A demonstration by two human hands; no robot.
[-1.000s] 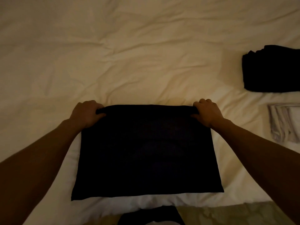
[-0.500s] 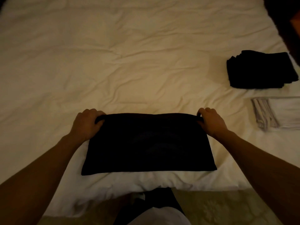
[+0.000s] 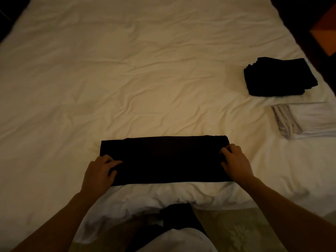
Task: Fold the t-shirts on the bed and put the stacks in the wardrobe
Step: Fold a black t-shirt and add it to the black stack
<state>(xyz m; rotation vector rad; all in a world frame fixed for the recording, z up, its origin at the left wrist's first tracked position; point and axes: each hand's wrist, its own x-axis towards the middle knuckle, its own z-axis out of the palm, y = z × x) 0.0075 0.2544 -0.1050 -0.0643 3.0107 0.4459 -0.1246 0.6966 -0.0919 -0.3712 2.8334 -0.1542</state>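
Note:
A black t-shirt (image 3: 167, 159) lies folded into a wide, flat band near the front edge of the bed (image 3: 145, 79). My left hand (image 3: 99, 172) grips its near left corner, fingers curled over the cloth. My right hand (image 3: 236, 162) pinches the right end of the same band. At the right side of the bed sits a stack of folded black t-shirts (image 3: 280, 77). Just in front of that stack lies a stack of folded white t-shirts (image 3: 305, 120), running off the right edge of the view.
The cream bedsheet is wrinkled across the whole bed. Dark furniture (image 3: 309, 24) stands past the bed's far right corner. Patterned carpet (image 3: 236, 231) shows below the bed's front edge, beside my own legs.
The black t-shirt has been folded in half toward me, from a tall rectangle into a narrow band. Both hands came down from its far edge to its near side.

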